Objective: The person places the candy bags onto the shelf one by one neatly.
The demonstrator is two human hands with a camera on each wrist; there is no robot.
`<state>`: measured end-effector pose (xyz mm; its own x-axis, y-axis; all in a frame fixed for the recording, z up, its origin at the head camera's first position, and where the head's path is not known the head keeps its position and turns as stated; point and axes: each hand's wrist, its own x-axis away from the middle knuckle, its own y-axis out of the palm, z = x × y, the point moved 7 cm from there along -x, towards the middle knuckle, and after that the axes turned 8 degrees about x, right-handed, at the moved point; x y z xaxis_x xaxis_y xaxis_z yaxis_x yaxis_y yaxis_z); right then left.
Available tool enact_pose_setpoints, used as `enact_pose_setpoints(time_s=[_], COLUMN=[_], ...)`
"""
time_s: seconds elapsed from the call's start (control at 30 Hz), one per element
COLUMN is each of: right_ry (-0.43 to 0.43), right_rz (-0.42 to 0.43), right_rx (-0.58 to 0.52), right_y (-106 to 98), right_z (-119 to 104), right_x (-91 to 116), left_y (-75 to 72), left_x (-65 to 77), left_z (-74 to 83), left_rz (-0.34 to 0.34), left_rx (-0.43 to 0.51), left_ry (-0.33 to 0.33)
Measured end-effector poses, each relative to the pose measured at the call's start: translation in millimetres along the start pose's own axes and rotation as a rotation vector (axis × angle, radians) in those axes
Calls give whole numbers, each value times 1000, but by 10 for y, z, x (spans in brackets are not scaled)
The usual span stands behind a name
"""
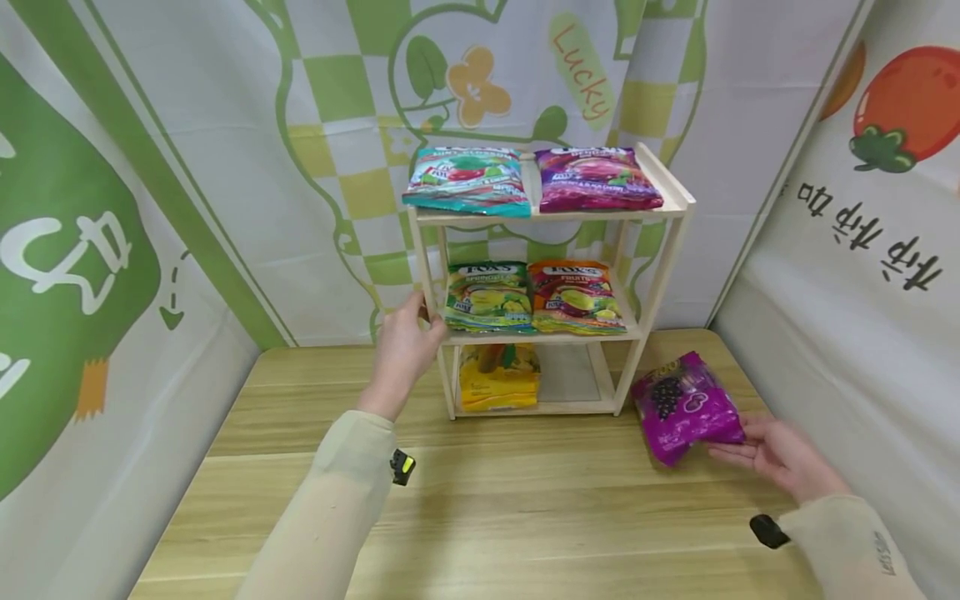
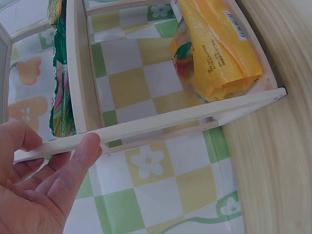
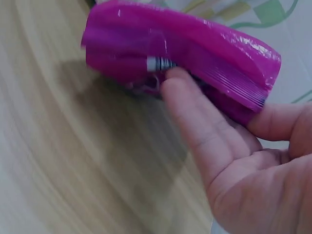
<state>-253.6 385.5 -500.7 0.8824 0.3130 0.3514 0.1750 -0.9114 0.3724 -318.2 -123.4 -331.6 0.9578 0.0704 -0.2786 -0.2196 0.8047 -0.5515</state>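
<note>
My left hand (image 1: 405, 346) grips the left front post of a small wooden shelf rack (image 1: 542, 339) at middle-shelf height. In the left wrist view its thumb and fingers lie around the pale post (image 2: 161, 122). Right of the rack, my right hand (image 1: 783, 457) pinches the near right corner of a purple candy bag (image 1: 684, 406) with grapes printed on it. In the right wrist view the fingers (image 3: 195, 114) reach beneath the bag and the thumb (image 3: 278, 121) presses its edge; a barcode (image 3: 161, 63) shows on its underside.
On the top shelf sit a teal candy bag (image 1: 468, 181) and a dark magenta one (image 1: 596, 179). The middle shelf bears a green bag (image 1: 489, 298) and an orange-red bag (image 1: 576, 298). A yellow bag (image 1: 498, 379) stands bottom left, beside a bare grey panel (image 1: 567, 373). Printed cloth surrounds the table (image 1: 525, 500).
</note>
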Motion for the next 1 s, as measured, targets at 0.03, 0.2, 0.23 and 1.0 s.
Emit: enact_pose_setpoints(time_s=[0.03, 0.2, 0.23, 1.0], right_ry=[22, 116, 128, 247], right_rz=[-3, -9, -18, 187], right_rx=[27, 157, 173, 597], right_y=[-25, -152, -176, -385], right_z=[32, 208, 243, 113], right_x=[4, 45, 54, 121], left_y=[0, -3, -3, -4], left_x=[0, 3, 2, 8], left_z=[-3, -11, -10, -5], left_rz=[0, -1, -2, -1], left_rx=[-2, -10, -12, -19], left_ry=[-2, -8, -7, -7])
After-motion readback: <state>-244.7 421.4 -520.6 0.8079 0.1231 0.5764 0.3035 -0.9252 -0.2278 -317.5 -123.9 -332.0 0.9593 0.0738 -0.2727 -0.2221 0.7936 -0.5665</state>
